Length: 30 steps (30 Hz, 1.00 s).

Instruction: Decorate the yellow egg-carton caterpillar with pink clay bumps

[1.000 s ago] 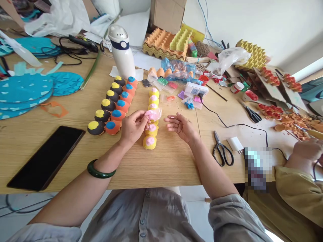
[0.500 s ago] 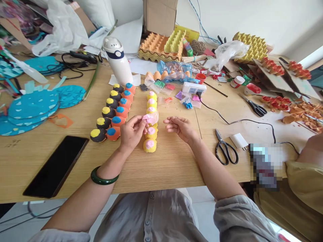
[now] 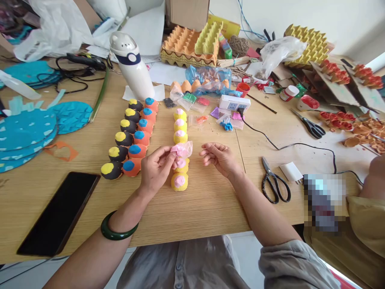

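Between its thumb and fingers my left hand (image 3: 156, 166) holds a small clear plastic bag of pink clay (image 3: 182, 149). That bag hangs over a row of yellow egg-carton cups (image 3: 180, 178) with pink tops, hiding part of it. To the right of the row, my right hand (image 3: 218, 158) is raised off the table, fingers curled and thumb against them; whether something tiny is pinched there I cannot make out. Left of my left hand stand a row of black cups with yellow tops (image 3: 117, 153) and a row of orange cups with blue tops (image 3: 137, 151).
A phone (image 3: 60, 214) lies at front left. Scissors (image 3: 275, 182) and a white charger (image 3: 291, 172) lie on the right, near a person's arm (image 3: 373, 176). Behind are a white bottle (image 3: 134, 66), a power strip (image 3: 234, 103) with its cord, clay bags (image 3: 190, 98) and egg trays (image 3: 189, 46).
The view has shifted slightly. My left hand still holds the bag over the yellow row, and my right hand has drawn a little further right, away from it.
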Motion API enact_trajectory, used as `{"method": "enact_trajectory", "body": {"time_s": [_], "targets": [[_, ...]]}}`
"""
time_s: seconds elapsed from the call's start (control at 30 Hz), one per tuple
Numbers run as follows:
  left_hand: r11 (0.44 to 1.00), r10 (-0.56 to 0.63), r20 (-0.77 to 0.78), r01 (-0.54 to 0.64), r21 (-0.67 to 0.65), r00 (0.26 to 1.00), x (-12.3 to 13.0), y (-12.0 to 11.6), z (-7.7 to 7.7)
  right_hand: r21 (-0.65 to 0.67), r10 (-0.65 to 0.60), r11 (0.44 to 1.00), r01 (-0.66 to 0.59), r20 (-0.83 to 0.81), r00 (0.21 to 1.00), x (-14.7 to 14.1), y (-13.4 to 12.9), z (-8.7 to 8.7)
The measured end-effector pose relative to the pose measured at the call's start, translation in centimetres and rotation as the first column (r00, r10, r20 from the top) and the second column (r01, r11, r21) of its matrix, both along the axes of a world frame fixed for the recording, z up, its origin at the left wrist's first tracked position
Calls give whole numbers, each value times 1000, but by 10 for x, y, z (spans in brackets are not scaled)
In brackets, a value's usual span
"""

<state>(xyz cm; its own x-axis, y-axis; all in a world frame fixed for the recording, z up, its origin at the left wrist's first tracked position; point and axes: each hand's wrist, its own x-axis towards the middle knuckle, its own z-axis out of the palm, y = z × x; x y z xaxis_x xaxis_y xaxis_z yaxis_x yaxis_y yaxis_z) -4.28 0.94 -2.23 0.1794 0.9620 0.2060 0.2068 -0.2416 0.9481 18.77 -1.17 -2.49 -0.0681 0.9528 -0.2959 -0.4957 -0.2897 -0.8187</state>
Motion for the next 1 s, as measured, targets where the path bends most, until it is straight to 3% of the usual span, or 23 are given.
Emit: {"method": "enact_trajectory", "body": {"time_s": [1.0], "targets": [[998, -60, 10, 59, 26, 998, -2, -7, 11, -7, -27, 1000, 27, -41, 999, 1, -4, -3]]}}
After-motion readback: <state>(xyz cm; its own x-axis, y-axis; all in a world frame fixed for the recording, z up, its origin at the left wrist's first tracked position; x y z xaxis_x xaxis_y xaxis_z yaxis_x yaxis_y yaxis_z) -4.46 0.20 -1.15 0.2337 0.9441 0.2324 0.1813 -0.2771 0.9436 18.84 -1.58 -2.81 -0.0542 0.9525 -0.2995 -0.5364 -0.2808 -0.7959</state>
